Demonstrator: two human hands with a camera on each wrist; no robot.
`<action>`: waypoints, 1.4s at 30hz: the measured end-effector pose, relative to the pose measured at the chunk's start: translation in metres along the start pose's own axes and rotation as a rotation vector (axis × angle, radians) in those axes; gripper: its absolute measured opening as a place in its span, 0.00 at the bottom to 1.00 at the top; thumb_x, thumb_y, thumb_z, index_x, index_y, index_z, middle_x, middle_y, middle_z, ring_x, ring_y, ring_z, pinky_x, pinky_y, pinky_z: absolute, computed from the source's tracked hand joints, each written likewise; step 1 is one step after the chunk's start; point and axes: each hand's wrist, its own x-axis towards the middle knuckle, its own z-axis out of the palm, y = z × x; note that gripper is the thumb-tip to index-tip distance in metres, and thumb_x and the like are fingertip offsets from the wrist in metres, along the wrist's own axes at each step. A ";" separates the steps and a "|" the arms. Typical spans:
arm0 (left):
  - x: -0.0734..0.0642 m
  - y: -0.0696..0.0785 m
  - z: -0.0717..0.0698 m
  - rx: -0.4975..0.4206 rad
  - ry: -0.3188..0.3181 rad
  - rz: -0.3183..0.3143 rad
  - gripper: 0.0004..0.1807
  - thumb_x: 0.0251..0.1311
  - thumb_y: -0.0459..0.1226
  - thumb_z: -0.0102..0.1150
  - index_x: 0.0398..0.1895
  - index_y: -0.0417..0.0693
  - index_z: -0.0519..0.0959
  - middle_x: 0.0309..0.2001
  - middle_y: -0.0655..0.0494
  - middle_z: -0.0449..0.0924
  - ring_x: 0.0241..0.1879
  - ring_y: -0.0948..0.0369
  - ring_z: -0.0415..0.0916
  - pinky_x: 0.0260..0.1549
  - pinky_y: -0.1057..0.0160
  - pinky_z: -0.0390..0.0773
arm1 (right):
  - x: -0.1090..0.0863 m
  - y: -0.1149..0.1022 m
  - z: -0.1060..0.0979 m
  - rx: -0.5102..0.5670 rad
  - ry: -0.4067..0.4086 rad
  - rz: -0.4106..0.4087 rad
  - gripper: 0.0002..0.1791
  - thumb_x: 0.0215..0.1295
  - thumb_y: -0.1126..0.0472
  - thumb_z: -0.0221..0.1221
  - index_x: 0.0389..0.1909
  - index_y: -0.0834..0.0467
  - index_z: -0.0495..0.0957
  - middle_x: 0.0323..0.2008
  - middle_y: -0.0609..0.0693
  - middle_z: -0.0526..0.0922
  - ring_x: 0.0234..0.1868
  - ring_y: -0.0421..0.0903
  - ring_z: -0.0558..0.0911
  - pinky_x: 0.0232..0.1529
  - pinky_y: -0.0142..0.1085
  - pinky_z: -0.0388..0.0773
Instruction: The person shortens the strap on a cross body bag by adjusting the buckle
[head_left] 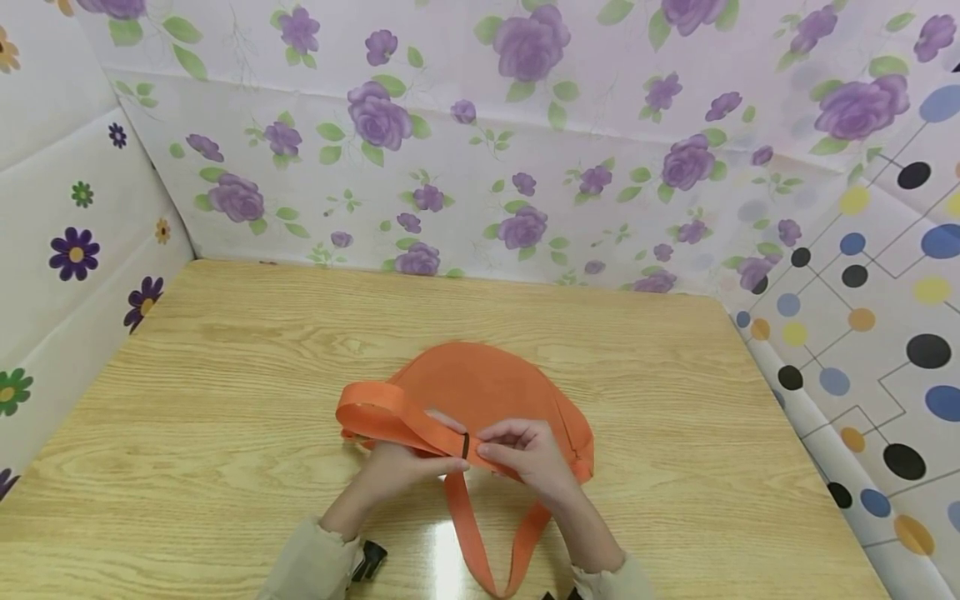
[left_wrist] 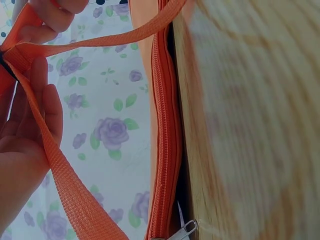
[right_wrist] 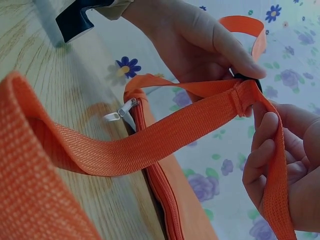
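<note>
An orange waist bag (head_left: 480, 379) lies on the table in the head view, its long webbing strap (head_left: 378, 408) gathered in front of it. A black strap slider (head_left: 466, 446) sits on the strap between both hands. My left hand (head_left: 397, 468) holds the strap just left of the slider, thumb at its edge. On the slider's other side, my right hand (head_left: 531, 457) pinches the strap with thumb and fingers. One strap loop stands up at left; another hangs toward me. The bag's zipper (left_wrist: 164, 130) with its metal pull (right_wrist: 120, 111) shows in the wrist views.
A black plastic buckle (head_left: 369, 562) is beside my left sleeve. The wood-grain table (head_left: 225, 375) extends around the bag. Patterned sheets rise behind it and at both sides, including the purple-flowered one (head_left: 450, 167) at the back.
</note>
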 end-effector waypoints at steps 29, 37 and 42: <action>0.002 -0.001 0.002 0.022 -0.021 0.078 0.13 0.44 0.27 0.66 0.36 0.36 0.78 0.33 0.49 0.78 0.34 0.61 0.73 0.36 0.64 0.73 | 0.002 -0.002 0.002 0.002 -0.038 -0.017 0.11 0.55 0.75 0.57 0.35 0.82 0.71 0.29 0.46 0.82 0.25 0.39 0.79 0.24 0.31 0.76; 0.001 0.001 0.001 0.036 -0.022 0.033 0.13 0.45 0.28 0.66 0.36 0.37 0.78 0.33 0.51 0.78 0.35 0.62 0.72 0.36 0.64 0.72 | -0.001 -0.003 -0.002 -0.055 -0.019 0.042 0.12 0.55 0.73 0.58 0.36 0.79 0.73 0.28 0.46 0.82 0.25 0.39 0.79 0.24 0.33 0.77; 0.000 0.001 0.000 0.037 -0.018 0.004 0.13 0.45 0.29 0.66 0.36 0.38 0.78 0.33 0.52 0.78 0.34 0.62 0.72 0.36 0.64 0.72 | -0.003 -0.003 -0.005 -0.070 -0.013 0.065 0.12 0.55 0.72 0.59 0.37 0.78 0.74 0.28 0.46 0.82 0.26 0.39 0.79 0.25 0.32 0.76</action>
